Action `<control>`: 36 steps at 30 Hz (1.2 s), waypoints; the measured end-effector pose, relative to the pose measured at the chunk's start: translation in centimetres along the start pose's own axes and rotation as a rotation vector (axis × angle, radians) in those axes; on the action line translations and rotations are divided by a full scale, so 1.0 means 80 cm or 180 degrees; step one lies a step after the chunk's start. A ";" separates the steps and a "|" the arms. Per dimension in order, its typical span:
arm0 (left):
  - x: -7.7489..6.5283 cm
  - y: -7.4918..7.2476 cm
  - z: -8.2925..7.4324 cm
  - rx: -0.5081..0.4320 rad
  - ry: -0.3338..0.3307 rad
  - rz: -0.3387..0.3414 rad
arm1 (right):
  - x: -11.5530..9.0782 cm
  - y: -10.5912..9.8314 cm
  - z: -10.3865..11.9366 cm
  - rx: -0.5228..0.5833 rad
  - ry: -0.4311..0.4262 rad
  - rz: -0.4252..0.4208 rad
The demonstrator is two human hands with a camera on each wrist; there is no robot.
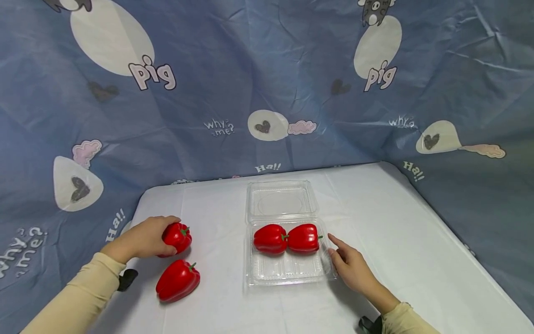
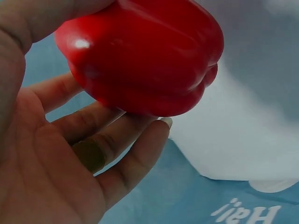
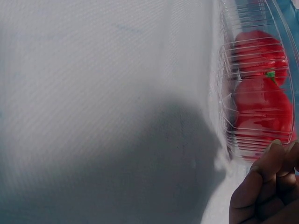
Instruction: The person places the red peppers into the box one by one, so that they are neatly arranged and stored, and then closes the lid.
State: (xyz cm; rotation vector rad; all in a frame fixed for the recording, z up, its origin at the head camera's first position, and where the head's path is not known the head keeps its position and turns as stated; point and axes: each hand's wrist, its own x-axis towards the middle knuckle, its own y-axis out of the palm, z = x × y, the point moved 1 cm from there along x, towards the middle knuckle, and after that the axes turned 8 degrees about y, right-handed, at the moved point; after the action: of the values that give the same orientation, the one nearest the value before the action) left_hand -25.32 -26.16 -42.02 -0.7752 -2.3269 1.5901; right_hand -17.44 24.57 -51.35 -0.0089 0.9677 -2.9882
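Observation:
My left hand point(image 1: 147, 235) grips a red bell pepper point(image 1: 177, 237) at the left of the table, thumb on one side and fingers on the other. In the left wrist view that bell pepper point(image 2: 145, 58) fills the upper middle. Another red bell pepper point(image 1: 178, 280) lies just nearer to me. Two more, a left one point(image 1: 270, 239) and a right one point(image 1: 303, 239), lie end to end in an open clear plastic container point(image 1: 267, 274). My right hand point(image 1: 352, 268) is at the container's right rim, index finger extended, fingertips right at the edge.
The container's hinged lid point(image 1: 281, 199) lies folded back, away from me. A white cloth point(image 1: 221, 315) covers the table. Blue printed fabric point(image 1: 233, 79) hangs behind it and along both sides.

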 end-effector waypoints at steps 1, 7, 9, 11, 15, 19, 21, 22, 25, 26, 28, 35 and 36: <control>0.001 -0.002 -0.003 -0.0002 0.0011 -0.0013 | 0.000 0.000 0.000 -0.0006 0.0005 -0.0001; 0.008 -0.013 -0.028 0.0038 0.0106 -0.0105 | 0.000 0.000 -0.002 0.0015 0.0025 0.0006; 0.012 -0.016 -0.038 0.0061 0.0131 -0.0125 | 0.000 0.000 -0.002 0.0016 0.0032 0.0007; 0.016 -0.019 -0.049 0.0103 0.0149 -0.0130 | 0.001 0.000 -0.002 -0.0005 0.0045 0.0002; 0.021 -0.026 -0.073 0.0130 0.0209 -0.0122 | 0.000 0.000 -0.001 0.0003 0.0048 0.0004; 0.027 -0.030 -0.092 0.0121 0.0270 -0.0123 | 0.000 0.000 -0.001 0.0028 0.0053 0.0004; 0.031 -0.031 -0.099 0.0135 0.0297 -0.0116 | 0.000 0.001 0.000 0.0042 0.0057 0.0004; 0.033 -0.031 -0.102 0.0144 0.0316 -0.0115 | 0.000 0.001 0.000 0.0050 0.0057 0.0009; 0.040 -0.029 -0.111 0.0169 0.0405 -0.0123 | -0.001 0.001 0.000 0.0062 0.0049 0.0010; 0.042 -0.029 -0.114 0.0175 0.0422 -0.0145 | -0.001 0.001 0.000 0.0060 0.0043 0.0011; 0.046 -0.028 -0.120 0.0189 0.0476 -0.0191 | -0.001 0.001 0.001 0.0060 0.0049 0.0009; 0.061 -0.027 -0.139 0.0231 0.0615 -0.0210 | -0.001 0.000 0.002 0.0088 0.0042 0.0030; 0.063 -0.027 -0.142 0.0244 0.0640 -0.0200 | -0.001 0.000 0.002 0.0083 0.0038 0.0030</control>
State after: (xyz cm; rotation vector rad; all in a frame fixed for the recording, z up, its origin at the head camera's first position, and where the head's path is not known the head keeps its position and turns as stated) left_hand -24.97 -15.04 -36.17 -0.7966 -2.1162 1.4913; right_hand -17.36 24.47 -51.20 0.0136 0.9270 -2.9955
